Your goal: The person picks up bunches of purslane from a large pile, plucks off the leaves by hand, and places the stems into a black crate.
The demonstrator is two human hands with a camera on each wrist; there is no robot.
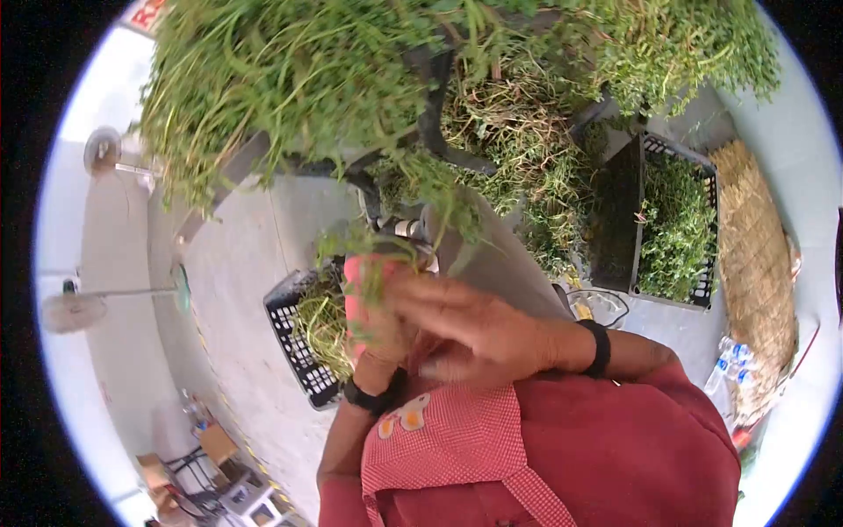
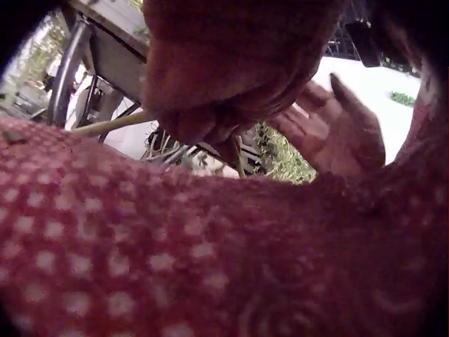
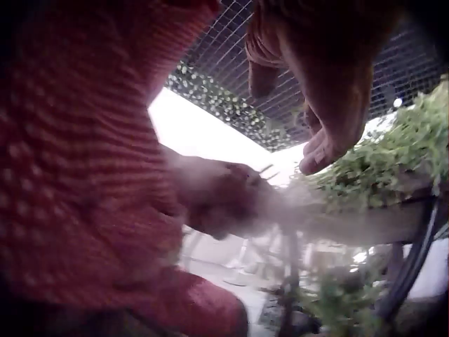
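In the head view my left hand (image 1: pixel 384 341) is in front of the apron, partly behind the right hand. It grips a few leafy green stems (image 1: pixel 372 279), blurred at their leaves. A pale stem (image 2: pixel 116 124) sticks out of the curled left fist (image 2: pixel 231 77) in the left wrist view. My right hand (image 1: pixel 492 332) lies across in front of the left one, its fingers extended and blurred. From the left wrist view, the right hand (image 2: pixel 340 133) shows spread fingers and a bare palm. The right wrist view has the right hand (image 3: pixel 326 98) above the left hand (image 3: pixel 221 196).
A large heap of leafy stems (image 1: pixel 290 79) rises in front on a dark-legged stand. Black crates of greens stand on the floor, one at the left (image 1: pixel 285 338) and one at the right (image 1: pixel 676 228). Fans (image 1: pixel 75 312) are at the left; bottles (image 1: pixel 733 362) lie right.
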